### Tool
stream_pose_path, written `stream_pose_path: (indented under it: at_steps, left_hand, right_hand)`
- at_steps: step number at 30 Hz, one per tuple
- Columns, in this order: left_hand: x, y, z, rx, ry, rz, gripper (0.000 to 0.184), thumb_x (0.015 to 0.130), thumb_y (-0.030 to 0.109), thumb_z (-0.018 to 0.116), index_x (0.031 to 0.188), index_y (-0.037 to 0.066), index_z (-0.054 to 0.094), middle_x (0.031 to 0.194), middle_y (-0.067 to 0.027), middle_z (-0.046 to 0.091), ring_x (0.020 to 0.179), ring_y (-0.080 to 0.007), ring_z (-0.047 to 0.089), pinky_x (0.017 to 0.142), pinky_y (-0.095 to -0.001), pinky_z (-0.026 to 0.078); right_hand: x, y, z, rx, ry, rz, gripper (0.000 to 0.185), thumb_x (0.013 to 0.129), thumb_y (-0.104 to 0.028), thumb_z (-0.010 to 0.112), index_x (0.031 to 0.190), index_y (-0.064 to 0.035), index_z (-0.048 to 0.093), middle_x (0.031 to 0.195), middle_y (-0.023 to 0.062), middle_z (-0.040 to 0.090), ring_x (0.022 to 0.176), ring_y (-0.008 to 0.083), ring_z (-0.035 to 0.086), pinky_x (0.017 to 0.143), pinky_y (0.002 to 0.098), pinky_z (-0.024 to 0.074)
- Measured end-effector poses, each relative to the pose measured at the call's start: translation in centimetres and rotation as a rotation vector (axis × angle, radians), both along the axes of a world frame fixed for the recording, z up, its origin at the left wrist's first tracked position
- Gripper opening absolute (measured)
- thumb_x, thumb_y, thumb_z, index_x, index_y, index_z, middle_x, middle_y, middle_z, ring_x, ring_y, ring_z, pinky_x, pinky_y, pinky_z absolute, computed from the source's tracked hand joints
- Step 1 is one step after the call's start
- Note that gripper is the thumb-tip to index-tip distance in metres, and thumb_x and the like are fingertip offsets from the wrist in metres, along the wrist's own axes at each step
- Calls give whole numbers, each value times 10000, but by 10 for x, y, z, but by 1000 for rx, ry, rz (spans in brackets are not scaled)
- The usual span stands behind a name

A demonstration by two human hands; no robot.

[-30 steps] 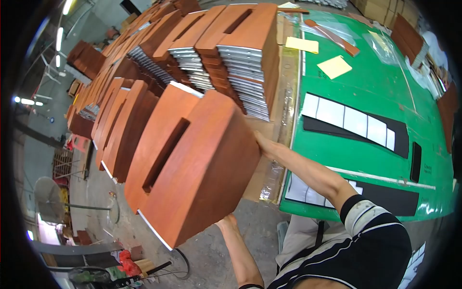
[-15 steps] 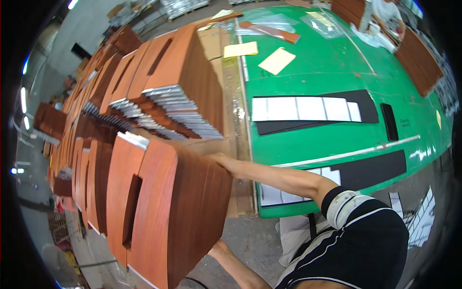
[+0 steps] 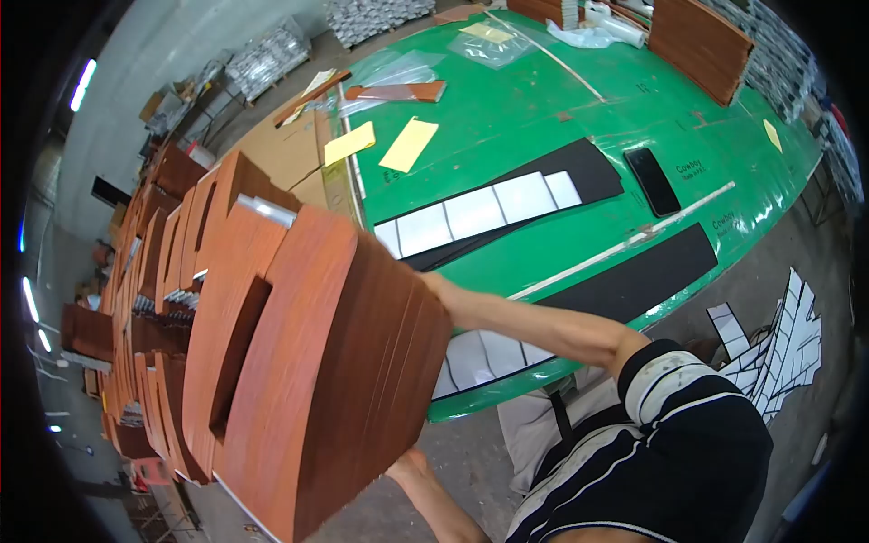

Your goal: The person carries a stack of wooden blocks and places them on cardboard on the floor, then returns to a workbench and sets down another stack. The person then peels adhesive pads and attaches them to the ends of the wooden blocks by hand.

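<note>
A thick stack of reddish-brown wood-grain panels (image 3: 362, 362), with a long slot in its front face and a strip of bare metal at the top, is held tilted in front of me. My right hand (image 3: 438, 291) grips its upper far side, fingers mostly hidden behind it. Lower down, my left hand (image 3: 407, 463) is against the near bottom edge, its fingers out of sight beneath the panels. Behind the held stack stand more slotted wood-grain panels (image 3: 167, 249), partly covered by it.
To the right lies a green-topped table (image 3: 507, 118) bearing black strips (image 3: 579, 167) with white pieces (image 3: 475, 217), a phone (image 3: 651, 182) and yellow papers (image 3: 409, 145). A large panel (image 3: 701, 50) stands at its far edge. White-patterned strips (image 3: 783, 353) lie on the floor.
The view has swung right, so the table appears further left. The panel stack, still between both hands, now overlaps the table's near corner and hides more of the stacks behind.
</note>
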State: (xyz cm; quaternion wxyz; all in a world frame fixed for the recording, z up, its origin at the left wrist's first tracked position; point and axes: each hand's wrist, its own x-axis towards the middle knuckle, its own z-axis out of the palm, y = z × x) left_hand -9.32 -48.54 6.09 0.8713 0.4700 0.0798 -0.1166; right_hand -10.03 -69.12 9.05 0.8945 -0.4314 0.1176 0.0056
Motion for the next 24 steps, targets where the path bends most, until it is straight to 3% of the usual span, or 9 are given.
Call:
stream_pose_path:
  at_steps: [4,9,11,17,24]
  left_hand:
    - [-11,-35,13,13,-10,-59,658,945,517,386,1431,91,262,1447,-145,319,1305,-328,353,1065,-491,352]
    - [9,-143,28,89,-7,-189,607,954,486,381,1415,100,298,1432,-141,352,1296,-324,373,1055,-497,361]
    - [23,-187,28,64,-67,-297,605,951,481,399,1418,111,289,1417,-138,375,1290,-321,384,1054,-493,364]
    - [71,-306,15,26,-248,-505,644,914,504,474,1399,113,311,1389,-121,406,1262,-289,420,1036,-470,391]
    - [98,-385,-2,95,-130,-517,625,909,492,488,1378,108,337,1352,-112,434,1234,-269,447,1009,-440,422]
  right_hand:
    - [-33,-67,13,-109,64,-168,512,974,-413,339,1337,-75,464,1346,98,497,1217,203,477,1009,357,384]
    - [-55,-160,23,-86,80,-368,503,974,-409,332,1304,-63,487,1339,134,498,1211,238,481,1007,363,379]
    - [-54,-196,17,-131,17,-527,523,966,-431,340,1307,-61,485,1346,139,490,1212,252,478,1003,379,383]
    - [-53,-290,20,-102,51,-671,562,944,-479,363,1308,-68,483,1329,137,503,1200,255,485,983,383,403]
    - [-36,-353,-21,-114,45,-817,554,958,-478,346,1324,-82,472,1353,118,484,1210,228,477,995,369,382]
